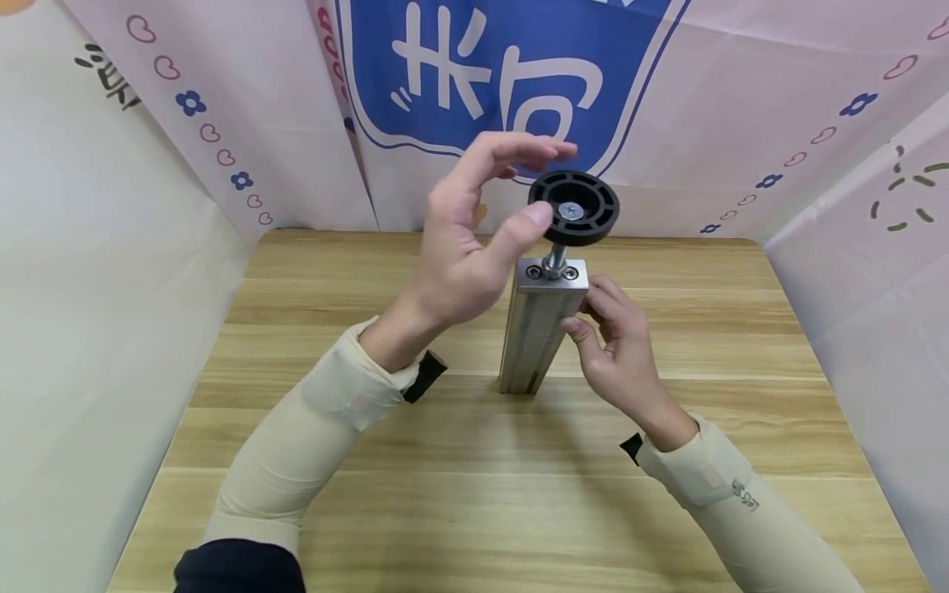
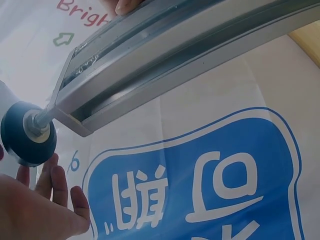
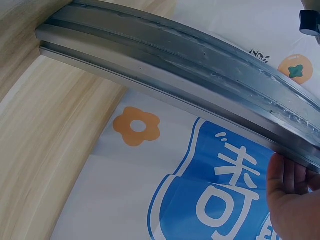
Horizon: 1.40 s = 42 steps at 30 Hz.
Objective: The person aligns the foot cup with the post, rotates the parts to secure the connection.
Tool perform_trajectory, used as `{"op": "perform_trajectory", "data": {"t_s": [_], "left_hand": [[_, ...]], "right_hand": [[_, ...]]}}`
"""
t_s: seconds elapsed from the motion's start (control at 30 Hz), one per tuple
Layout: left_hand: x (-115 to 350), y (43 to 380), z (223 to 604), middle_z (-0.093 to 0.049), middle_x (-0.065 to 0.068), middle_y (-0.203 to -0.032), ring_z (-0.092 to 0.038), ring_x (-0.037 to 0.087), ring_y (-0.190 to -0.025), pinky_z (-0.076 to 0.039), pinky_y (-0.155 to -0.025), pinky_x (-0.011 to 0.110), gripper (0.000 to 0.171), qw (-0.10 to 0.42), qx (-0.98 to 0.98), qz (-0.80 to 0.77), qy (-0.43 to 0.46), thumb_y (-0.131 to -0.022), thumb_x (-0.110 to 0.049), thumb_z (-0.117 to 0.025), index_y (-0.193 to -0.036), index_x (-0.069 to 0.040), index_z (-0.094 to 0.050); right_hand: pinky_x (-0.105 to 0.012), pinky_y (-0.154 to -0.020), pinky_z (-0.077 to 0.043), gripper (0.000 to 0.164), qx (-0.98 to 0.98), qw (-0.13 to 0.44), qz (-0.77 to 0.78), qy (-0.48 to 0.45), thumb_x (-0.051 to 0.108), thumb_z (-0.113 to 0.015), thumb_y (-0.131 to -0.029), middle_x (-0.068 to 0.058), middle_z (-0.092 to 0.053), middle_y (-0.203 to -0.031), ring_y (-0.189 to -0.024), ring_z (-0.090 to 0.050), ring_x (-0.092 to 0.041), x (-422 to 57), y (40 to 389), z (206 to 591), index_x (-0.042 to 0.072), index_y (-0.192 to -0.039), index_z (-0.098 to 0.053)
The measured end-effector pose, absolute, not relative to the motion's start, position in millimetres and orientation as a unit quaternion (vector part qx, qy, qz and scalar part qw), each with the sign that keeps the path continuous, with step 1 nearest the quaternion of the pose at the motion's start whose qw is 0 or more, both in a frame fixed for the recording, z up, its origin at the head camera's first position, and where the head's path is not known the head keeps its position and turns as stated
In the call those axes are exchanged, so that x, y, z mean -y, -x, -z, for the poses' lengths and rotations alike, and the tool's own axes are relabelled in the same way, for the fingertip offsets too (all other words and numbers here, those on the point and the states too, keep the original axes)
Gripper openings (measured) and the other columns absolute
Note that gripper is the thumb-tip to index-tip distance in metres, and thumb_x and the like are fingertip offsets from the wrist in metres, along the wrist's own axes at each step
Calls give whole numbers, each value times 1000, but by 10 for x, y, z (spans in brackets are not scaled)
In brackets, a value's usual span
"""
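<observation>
An aluminium profile [image 1: 541,329] stands upright on the table, with a metal end plate [image 1: 552,285] fixed on its top by two screws. From the plate rises a threaded bolt [image 1: 555,259] carrying a round black levelling foot [image 1: 604,222]. My left hand [image 1: 470,239] is at the foot, its thumb at the near rim and its fingers stretched out beyond the far side. In the left wrist view the left hand [image 2: 37,212] has its fingers spread beside the foot [image 2: 25,142]. Lower down, my right hand [image 1: 619,350] holds the profile's right side between thumb and fingers.
The wooden table [image 1: 334,486] lies under the profile. A printed cloth [image 1: 296,107] with a blue sign hangs behind, and pale cloth walls [image 1: 96,329] flank both sides. Small black wrist mounts [image 1: 426,376] stick out from both sleeves.
</observation>
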State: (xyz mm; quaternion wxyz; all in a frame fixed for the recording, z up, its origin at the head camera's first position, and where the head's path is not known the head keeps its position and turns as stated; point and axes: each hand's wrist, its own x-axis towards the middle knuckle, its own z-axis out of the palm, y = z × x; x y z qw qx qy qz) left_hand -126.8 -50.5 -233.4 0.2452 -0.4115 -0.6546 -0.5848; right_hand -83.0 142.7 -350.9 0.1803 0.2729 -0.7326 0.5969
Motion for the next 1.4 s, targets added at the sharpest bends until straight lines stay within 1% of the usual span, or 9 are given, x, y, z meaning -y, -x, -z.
{"op": "perform_trajectory", "data": {"t_s": [0.1,0.23,0.33,0.43,0.67,0.87,1.0,1.2,1.4], "left_hand": [[484,1239,2318,-69,21,-122,-60,22,-113,-42,-102,30,45,254,679,570,387,-89,-21,-69,-123,8,-61],[451,1211,2289,-67,14,-118,-57,18,-109,-42,-98,30,57,258,707,551,361,-79,-24,-85,-123,4,-62],[438,1205,2277,-66,13,-117,-58,16,-106,-42,-96,29,64,264,717,543,349,-74,-25,-92,-123,3,-61],[435,1204,2275,-67,12,-116,-58,15,-105,-41,-95,29,67,268,719,540,344,-73,-26,-93,-124,3,-61],[438,1211,2279,-67,15,-115,-58,17,-107,-41,-96,28,61,261,712,544,358,-76,-24,-87,-123,5,-60],[454,1223,2290,-69,18,-117,-62,20,-113,-45,-100,33,57,241,693,563,381,-79,-22,-80,-123,7,-58],[463,1229,2301,-69,20,-121,-61,22,-117,-45,-104,33,53,220,676,582,394,-82,-21,-72,-123,9,-56],[456,1239,2295,-68,26,-126,-62,28,-124,-44,-116,35,47,194,662,598,408,-86,-15,-58,-124,12,-53],[466,1235,2287,-67,27,-130,-61,28,-129,-43,-119,35,47,176,662,599,416,-87,-13,-49,-126,13,-55]], "right_hand": [[-23,-96,-57,25,727,182,-600,-280,-15,-65,-91,7,-64,-117,-102,-62,-9,-1431,835,3502,-17,-116,-68],[-22,-95,-57,25,725,184,-601,-281,-15,-66,-90,8,-64,-117,-102,-62,-9,-1433,837,3518,-17,-115,-68],[-22,-95,-56,26,728,184,-599,-279,-17,-66,-89,8,-64,-117,-101,-62,-9,-1436,838,3530,-16,-115,-68],[-22,-95,-56,26,730,182,-597,-278,-17,-66,-89,8,-64,-117,-102,-62,-9,-1439,840,3532,-15,-115,-68],[-23,-97,-57,24,727,182,-600,-280,-13,-66,-92,8,-64,-117,-104,-62,-9,-1439,838,3526,-16,-115,-68],[-22,-96,-56,24,726,183,-601,-278,-16,-66,-90,7,-64,-116,-102,-62,-9,-1437,840,3539,-16,-114,-68],[-23,-97,-57,26,730,177,-600,-275,-15,-66,-91,7,-63,-117,-104,-62,-10,-1439,832,3524,-16,-117,-68],[-23,-98,-57,26,730,178,-602,-270,-16,-65,-90,7,-64,-117,-106,-63,-10,-1431,825,3513,-16,-117,-68],[-21,-96,-57,21,730,182,-603,-268,-8,-67,-94,4,-64,-115,-104,-64,-11,-1421,826,3524,-14,-114,-70]]}}
